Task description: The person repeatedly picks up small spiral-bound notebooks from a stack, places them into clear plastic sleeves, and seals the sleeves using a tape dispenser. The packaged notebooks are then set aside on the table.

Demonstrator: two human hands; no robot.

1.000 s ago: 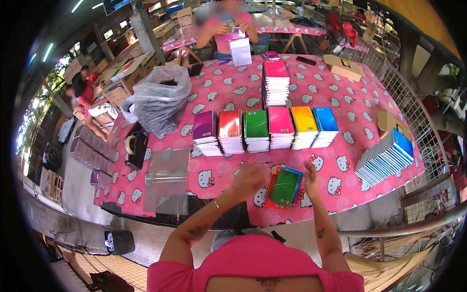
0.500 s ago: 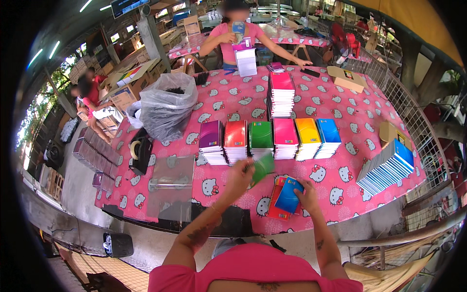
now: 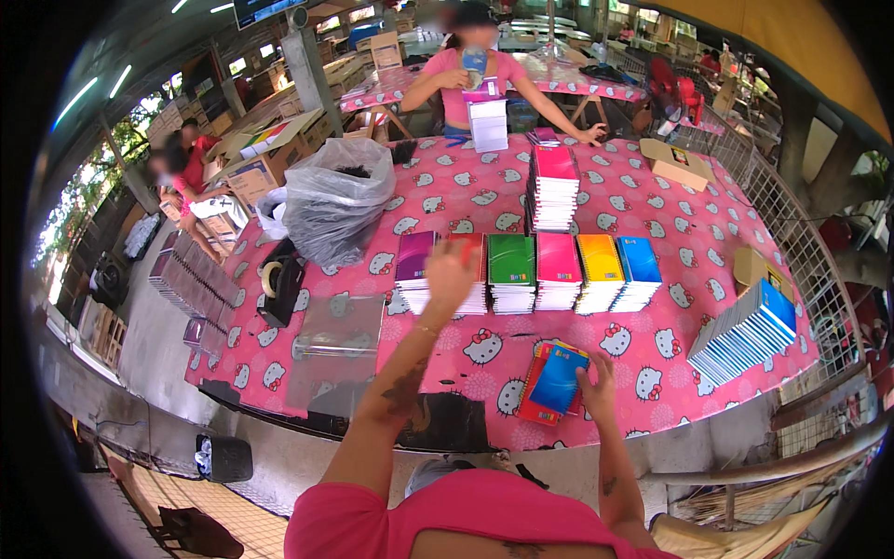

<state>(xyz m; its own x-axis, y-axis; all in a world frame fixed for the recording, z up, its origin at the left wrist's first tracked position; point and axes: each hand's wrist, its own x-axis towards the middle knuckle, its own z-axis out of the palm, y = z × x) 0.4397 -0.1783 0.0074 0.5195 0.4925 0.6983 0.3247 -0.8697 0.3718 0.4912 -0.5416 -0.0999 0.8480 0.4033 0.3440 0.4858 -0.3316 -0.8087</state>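
Observation:
My left hand (image 3: 451, 278) reaches over the stack of red notebooks (image 3: 475, 300). Its fingers are blurred at the red covers, so whether they grip one cannot be told. Nearer me, my right hand (image 3: 597, 384) grips the right edge of a small fanned pile, with a blue notebook (image 3: 559, 377) on top and a red notebook (image 3: 535, 412) showing below. Along the row stand spiral notebooks in stacks: purple (image 3: 416, 253), green (image 3: 511, 260), pink (image 3: 557, 256), yellow (image 3: 598, 258) and blue (image 3: 639, 260).
Behind the row rises a taller pink notebook stack (image 3: 555, 191). A plastic bag (image 3: 340, 200), a tape dispenser (image 3: 279, 284) and clear sheets (image 3: 337, 335) lie left. Blue notebooks (image 3: 745, 331) lean at right near a carton (image 3: 675, 160). A co-worker (image 3: 484, 79) handles notebooks across the table.
My left hand has moved up and left to the red stack; the green notebook it held is out of it. My right hand stays at the small pile. The whole view has shifted slightly.

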